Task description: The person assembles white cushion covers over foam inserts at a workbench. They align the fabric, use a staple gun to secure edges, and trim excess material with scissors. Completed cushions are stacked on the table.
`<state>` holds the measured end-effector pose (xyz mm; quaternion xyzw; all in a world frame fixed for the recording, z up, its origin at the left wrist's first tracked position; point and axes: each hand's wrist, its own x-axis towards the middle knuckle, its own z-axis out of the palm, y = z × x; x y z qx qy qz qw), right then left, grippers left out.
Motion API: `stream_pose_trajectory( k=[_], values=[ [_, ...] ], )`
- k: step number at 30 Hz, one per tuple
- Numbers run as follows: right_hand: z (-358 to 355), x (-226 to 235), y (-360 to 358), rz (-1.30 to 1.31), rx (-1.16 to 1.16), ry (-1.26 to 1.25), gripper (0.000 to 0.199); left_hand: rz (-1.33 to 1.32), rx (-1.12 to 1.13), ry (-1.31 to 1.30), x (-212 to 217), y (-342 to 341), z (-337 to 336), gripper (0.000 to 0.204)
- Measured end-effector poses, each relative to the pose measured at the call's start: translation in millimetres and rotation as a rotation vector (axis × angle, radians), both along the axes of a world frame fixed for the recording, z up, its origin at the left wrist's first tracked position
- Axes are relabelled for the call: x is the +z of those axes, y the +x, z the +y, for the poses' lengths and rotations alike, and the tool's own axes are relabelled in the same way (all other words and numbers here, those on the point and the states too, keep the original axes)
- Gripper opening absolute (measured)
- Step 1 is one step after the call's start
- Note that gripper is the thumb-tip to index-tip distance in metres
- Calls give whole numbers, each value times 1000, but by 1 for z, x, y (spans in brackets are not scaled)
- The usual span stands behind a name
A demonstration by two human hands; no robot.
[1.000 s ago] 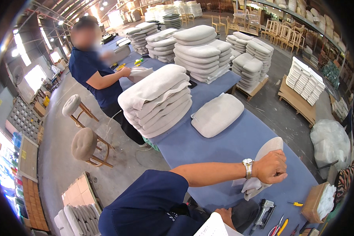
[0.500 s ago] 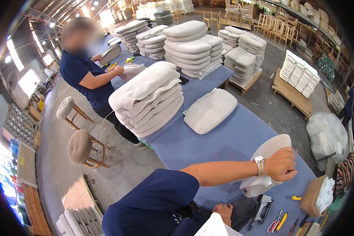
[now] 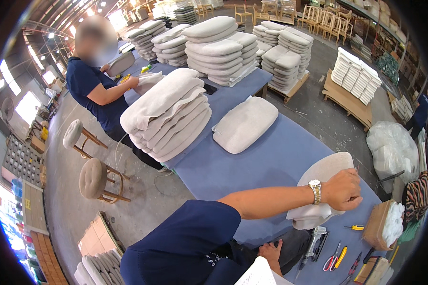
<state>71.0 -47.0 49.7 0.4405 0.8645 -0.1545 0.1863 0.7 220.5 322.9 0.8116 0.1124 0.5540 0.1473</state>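
My left hand (image 3: 343, 190) is closed in a fist on the upper edge of a beige seat pad (image 3: 324, 175), gripping its fabric cover where it bunches below the wrist. The pad lies near the right end of the blue worktable (image 3: 252, 161), tilted up under my grip. My right hand (image 3: 271, 250) rests low by my lap with fingers loosely bent, holding nothing I can make out.

At far left I see two round stools (image 3: 92, 178) on the floor. A co-worker (image 3: 92, 88) in a dark shirt stands at the table's far side, handling a cover. Next comes a tall stack of pads (image 3: 169, 114), then a single pad (image 3: 245, 124) lying flat. Right of my fist, a staple gun (image 3: 314, 242), scissors (image 3: 332, 261) and a yellow screwdriver (image 3: 354, 227) lie near a box of white stuffing (image 3: 385, 224).
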Motion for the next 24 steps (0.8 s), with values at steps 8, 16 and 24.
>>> stream_pose_trajectory(
  k=[8, 16, 24],
  values=[
    [0, 32, -2, 114, -20, -20, 23, 3, 1, -36, 4, -13, 8, 36],
    [19, 8, -22, -202, 18, -291, 33, 49, 8, -26, 9, -3, 3, 37],
    [18, -1, -12, -21, 12, -240, 24, 43, 24, -37, 8, -27, 17, 36]
  ],
)
